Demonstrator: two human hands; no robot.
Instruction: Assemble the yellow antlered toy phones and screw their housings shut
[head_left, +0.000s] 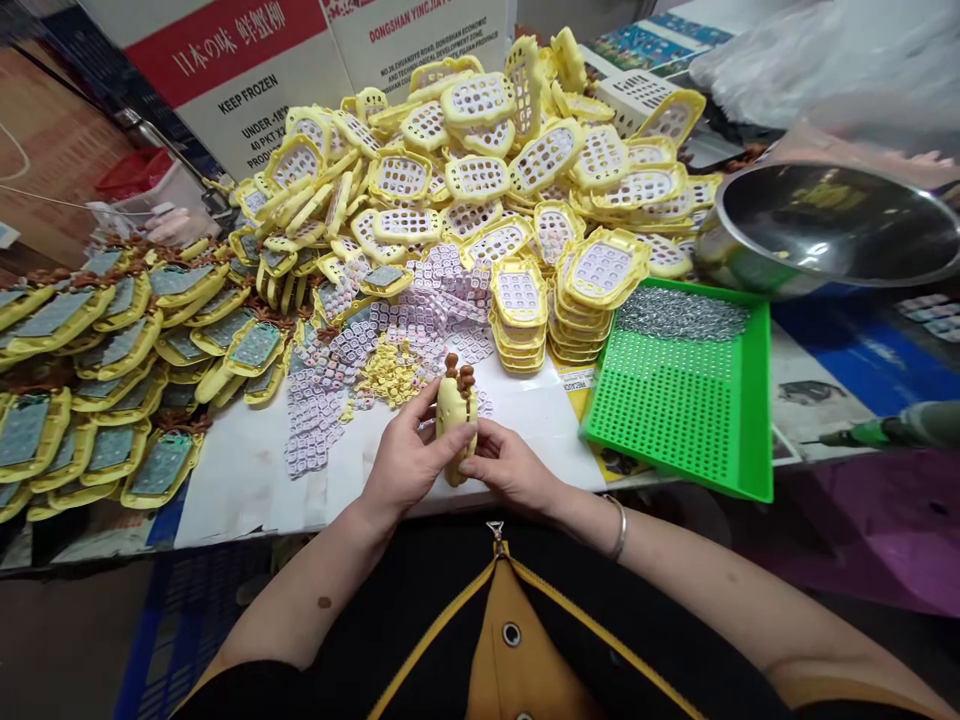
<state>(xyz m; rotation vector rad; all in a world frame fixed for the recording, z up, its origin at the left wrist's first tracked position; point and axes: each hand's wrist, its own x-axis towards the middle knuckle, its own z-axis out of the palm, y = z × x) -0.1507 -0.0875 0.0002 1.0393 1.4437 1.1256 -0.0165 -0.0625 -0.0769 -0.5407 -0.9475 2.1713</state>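
Head view showed a yellow case [451, 408] with brown knobs [466, 377], held upright over the near part of a white sheet [247, 470]. The left hand [405, 455] clasped it between thumb and fingers; the right hand [519, 468] pinched its lower right side. Pressing the halves together seemed the step in hand; the next move likely called for even pressure along the seam. Beyond lay small yellow pieces [390, 372]; rightward, a green tray [760, 420] held metal parts [682, 312].

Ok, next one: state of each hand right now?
Left hand: closed, holding the yellow casing.
Right hand: closed, fingers gripping the same casing from its other side.
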